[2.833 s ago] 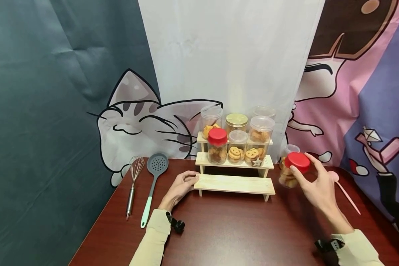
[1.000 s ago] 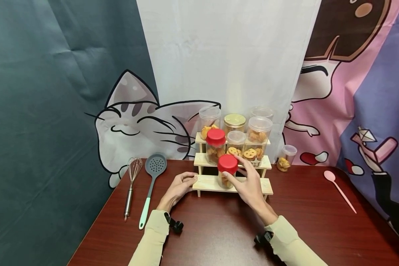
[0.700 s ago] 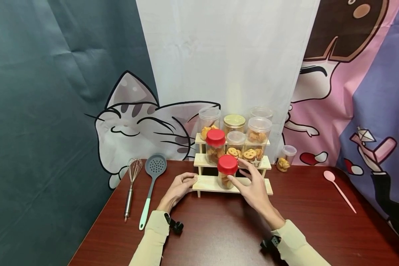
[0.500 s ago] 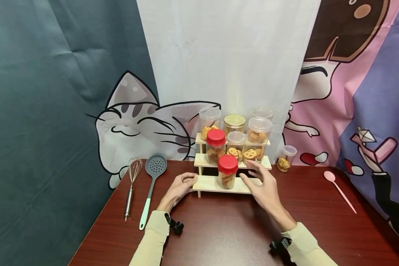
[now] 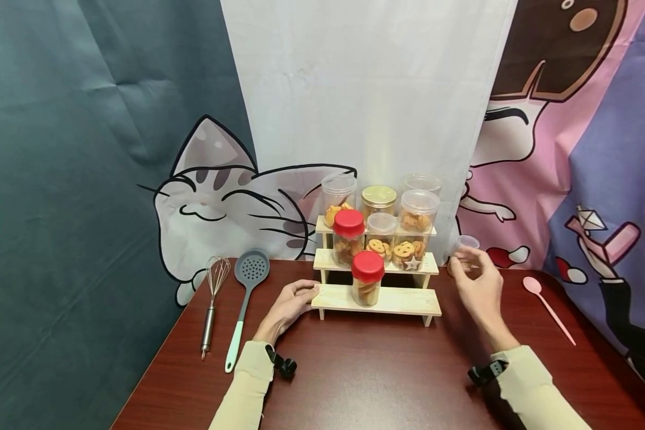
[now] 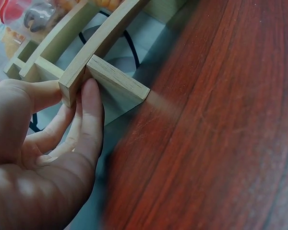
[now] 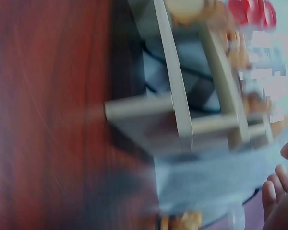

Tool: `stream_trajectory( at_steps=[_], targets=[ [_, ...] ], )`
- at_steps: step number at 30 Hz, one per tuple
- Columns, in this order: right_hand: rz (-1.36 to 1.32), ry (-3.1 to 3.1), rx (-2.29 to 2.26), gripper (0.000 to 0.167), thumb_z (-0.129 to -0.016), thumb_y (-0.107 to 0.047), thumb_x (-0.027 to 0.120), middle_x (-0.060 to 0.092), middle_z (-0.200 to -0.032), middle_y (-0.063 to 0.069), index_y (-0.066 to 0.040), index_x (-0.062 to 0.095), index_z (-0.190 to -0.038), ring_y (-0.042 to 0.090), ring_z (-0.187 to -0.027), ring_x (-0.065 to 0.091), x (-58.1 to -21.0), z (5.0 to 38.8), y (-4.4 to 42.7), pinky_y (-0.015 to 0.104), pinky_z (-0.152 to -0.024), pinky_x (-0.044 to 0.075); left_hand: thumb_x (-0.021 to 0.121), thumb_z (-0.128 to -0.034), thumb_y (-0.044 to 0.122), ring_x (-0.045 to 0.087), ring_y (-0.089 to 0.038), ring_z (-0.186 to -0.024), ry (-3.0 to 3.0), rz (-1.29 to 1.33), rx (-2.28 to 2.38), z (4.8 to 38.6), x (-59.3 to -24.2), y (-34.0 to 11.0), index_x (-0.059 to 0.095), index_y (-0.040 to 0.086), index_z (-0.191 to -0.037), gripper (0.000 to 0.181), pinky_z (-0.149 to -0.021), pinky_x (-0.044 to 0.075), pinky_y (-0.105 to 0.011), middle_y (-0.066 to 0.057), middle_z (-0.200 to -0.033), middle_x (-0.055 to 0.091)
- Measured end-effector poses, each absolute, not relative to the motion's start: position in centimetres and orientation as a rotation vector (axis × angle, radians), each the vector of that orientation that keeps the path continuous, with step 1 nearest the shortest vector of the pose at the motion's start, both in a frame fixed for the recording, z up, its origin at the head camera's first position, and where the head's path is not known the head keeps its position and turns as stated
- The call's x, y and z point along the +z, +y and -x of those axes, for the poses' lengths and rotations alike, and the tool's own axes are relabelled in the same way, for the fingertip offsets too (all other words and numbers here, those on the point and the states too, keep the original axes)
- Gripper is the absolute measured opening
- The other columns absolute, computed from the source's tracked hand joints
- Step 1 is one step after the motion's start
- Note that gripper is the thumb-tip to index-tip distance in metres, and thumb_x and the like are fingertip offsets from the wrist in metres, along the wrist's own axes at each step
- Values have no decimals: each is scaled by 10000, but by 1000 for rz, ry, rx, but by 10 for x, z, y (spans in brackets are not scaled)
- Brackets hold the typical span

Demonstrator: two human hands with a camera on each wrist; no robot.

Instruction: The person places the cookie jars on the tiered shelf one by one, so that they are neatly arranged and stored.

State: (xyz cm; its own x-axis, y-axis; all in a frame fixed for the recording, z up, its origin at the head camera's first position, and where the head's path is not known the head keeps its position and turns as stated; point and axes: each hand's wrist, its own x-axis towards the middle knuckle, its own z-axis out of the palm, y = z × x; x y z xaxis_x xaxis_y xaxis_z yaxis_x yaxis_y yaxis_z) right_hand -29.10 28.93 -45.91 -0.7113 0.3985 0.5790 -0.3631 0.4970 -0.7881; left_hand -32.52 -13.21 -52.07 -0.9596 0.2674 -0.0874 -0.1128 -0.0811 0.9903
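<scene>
My left hand [image 5: 286, 306] pinches the left end of the lowest step of a tiered wooden stand [image 5: 400, 300]; in the left wrist view its thumb and fingers [image 6: 92, 103] close on the board's corner. On that step stands a red-lidded cookie jar [image 5: 368, 279], left of the middle. My right hand [image 5: 482, 289] is in front of a small clear-lidded jar [image 5: 467, 242] at the table's back right and partly hides it. Its fingers are loosely bent with nothing between them. The right wrist view is blurred; the small jar's cookies [image 7: 187, 220] show at the bottom, apart from the fingers.
Another red-lidded jar [image 5: 349, 239] and clear-lidded jars [image 5: 381, 239] fill the middle step. A gold-lidded jar [image 5: 378, 198] stands among clear jars on top. A whisk [image 5: 211, 307] and slotted turner [image 5: 243, 310] lie left; a pink spoon [image 5: 549, 310] lies right.
My right hand brought the red-lidded jar from the right onto the lowest step, let go of it, and moved back right to the small jar. My left hand stayed on the stand.
</scene>
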Motion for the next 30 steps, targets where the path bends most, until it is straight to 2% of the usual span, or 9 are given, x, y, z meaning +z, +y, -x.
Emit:
stream_trajectory(
  at_steps=[6, 8, 10, 15, 20, 25, 27, 30],
  targets=[
    [234, -2053, 1154, 429, -961, -190, 802, 724, -1269, 160, -76, 706, -1364, -110, -936, 565, -461, 315, 321, 54, -842, 475, 668, -1090, 145, 738, -142, -1022, 1936, -164, 2131, 326, -523, -133, 575, -61, -1452, 427, -879, 638, -263, -148, -1248, 747],
    [276, -2086, 1128, 479, -959, -223, 804, 692, -1316, 165, -70, 677, -1395, -100, -978, 522, -462, 322, 328, 49, -843, 442, 672, -1087, 145, 739, -141, -1019, 1940, -163, 2131, 326, -523, -134, 580, -58, -1449, 425, -877, 637, -265, -144, -1240, 750],
    [296, -2120, 1124, 522, -964, -244, 798, 668, -1363, 167, -64, 644, -1430, -5, -1045, 554, -464, 329, 334, 60, -855, 417, 678, -1084, 148, 739, -139, -1012, 1953, -165, 2129, 326, -523, -134, 589, -54, -1444, 422, -872, 636, -265, -138, -1228, 754],
    [323, -2204, 1150, 635, -984, -312, 783, 625, -1477, 182, -57, 560, -1521, 336, -1252, 606, -467, 338, 343, 148, -896, 377, 697, -1074, 162, 738, -133, -1006, 1989, -171, 2112, 324, -522, -133, 613, -38, -1430, 417, -875, 636, -268, -126, -1203, 762],
    [357, -2275, 1204, 746, -1001, -389, 765, 583, -1560, 213, -61, 474, -1606, 387, -1348, 592, -470, 345, 348, 274, -992, 440, 701, -1073, 171, 737, -131, -1011, 1992, -176, 2106, 324, -522, -132, 610, -36, -1438, 429, -880, 633, -265, -119, -1204, 761],
    [376, -2326, 1211, 789, -1011, -409, 752, 588, -1557, 247, -65, 430, -1644, 383, -1384, 607, -474, 351, 351, 404, -1106, 482, 687, -1078, 150, 740, -136, -1003, 1974, -183, 2119, 325, -522, -131, 602, -54, -1436, 422, -870, 638, -269, -133, -1208, 758],
    [374, -2338, 1200, 780, -1013, -410, 751, 609, -1536, 250, -64, 440, -1639, 379, -1366, 629, -475, 351, 351, 369, -1088, 484, 685, -1078, 145, 742, -137, -999, 1968, -182, 2124, 325, -521, -131, 602, -56, -1433, 417, -865, 640, -271, -133, -1207, 759],
    [369, -2352, 1185, 752, -1021, -418, 742, 635, -1505, 247, -61, 464, -1621, 372, -1326, 656, -476, 351, 351, 241, -992, 468, 689, -1075, 151, 741, -132, -988, 1971, -180, 2124, 325, -521, -132, 603, -55, -1432, 421, -854, 637, -268, -123, -1197, 762]
  ],
)
